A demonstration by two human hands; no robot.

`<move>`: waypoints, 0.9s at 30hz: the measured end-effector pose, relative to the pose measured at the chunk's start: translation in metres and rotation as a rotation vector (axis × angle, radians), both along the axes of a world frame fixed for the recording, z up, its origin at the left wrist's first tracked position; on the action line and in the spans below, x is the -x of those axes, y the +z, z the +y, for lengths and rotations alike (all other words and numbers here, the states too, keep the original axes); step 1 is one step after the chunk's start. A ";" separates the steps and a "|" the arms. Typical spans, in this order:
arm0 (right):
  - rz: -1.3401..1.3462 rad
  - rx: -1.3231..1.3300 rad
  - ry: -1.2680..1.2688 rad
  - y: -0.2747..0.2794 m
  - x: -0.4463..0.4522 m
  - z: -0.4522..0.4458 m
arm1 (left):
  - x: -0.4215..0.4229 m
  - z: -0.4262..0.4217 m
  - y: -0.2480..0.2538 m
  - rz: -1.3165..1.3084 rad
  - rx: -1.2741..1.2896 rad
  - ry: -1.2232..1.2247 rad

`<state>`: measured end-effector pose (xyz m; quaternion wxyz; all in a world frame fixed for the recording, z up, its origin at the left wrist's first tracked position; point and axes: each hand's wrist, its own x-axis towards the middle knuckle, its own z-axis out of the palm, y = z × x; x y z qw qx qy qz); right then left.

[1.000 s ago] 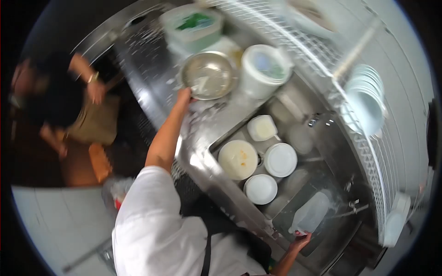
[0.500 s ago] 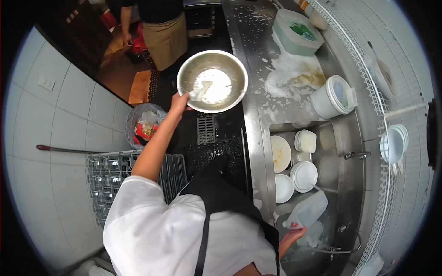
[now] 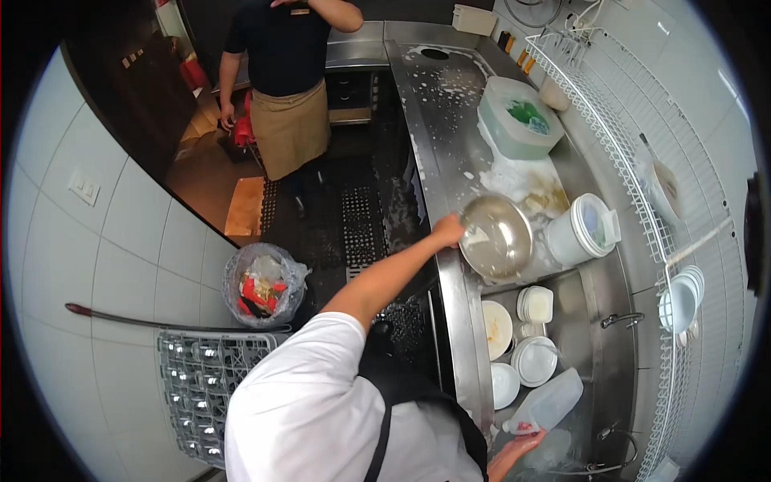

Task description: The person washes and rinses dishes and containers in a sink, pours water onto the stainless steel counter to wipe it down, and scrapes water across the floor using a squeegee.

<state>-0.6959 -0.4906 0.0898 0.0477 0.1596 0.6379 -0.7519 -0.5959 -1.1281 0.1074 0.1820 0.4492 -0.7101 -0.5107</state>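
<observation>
My left hand [image 3: 450,230] grips the near-left rim of a round stainless steel bowl [image 3: 502,241], which is tilted over the counter at the far edge of the sink. A white bucket [image 3: 572,237] stands just right of the bowl. Low in the frame, my right hand [image 3: 526,443] is closed on a translucent plastic jug [image 3: 550,398] lying slanted over the sink. Stacked white bowls [image 3: 534,361] sit in the sink beyond the jug, beside a larger plate with food scraps [image 3: 496,329].
A tub of greenish liquid [image 3: 510,132] stands on the foamy counter [image 3: 438,96]. A wire rack [image 3: 634,153] runs along the right wall. At left are a lined trash bin [image 3: 265,309] and a glass rack [image 3: 197,394]. Another person [image 3: 285,88] stands at the far end.
The steel bowl has moved right in my left hand, from above the floor to the counter by the sink. My right hand keeps the jug. The view has tilted up, showing more of the other person.
</observation>
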 end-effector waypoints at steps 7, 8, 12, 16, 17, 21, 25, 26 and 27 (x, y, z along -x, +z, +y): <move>-0.016 -0.147 -0.118 0.024 -0.042 0.001 | 0.060 -0.021 -0.031 -0.255 0.874 -0.112; -0.021 -0.128 -0.163 0.020 -0.042 0.008 | 0.063 -0.027 -0.036 -0.239 1.191 -0.158; 0.000 -0.102 -0.283 0.031 -0.063 0.009 | 0.075 -0.012 -0.008 -0.566 1.125 -0.701; -0.028 -0.070 -0.279 0.043 -0.079 0.012 | 0.092 -0.015 -0.037 -0.617 0.956 -0.776; -0.002 -0.061 -0.297 0.052 -0.083 0.004 | 0.095 -0.020 -0.056 -0.539 0.929 -0.733; 0.014 -0.103 -0.284 0.039 -0.089 0.028 | 0.094 -0.023 -0.032 -0.307 0.766 -0.626; -0.089 -0.210 -0.335 0.013 -0.076 0.059 | 0.046 -0.020 0.027 0.217 0.592 -0.245; -0.041 -0.159 -0.357 0.004 -0.069 0.063 | 0.022 -0.022 0.043 0.249 0.573 -0.153; -0.006 -0.120 -0.306 -0.010 -0.060 0.076 | -0.006 -0.021 0.059 0.289 0.558 -0.064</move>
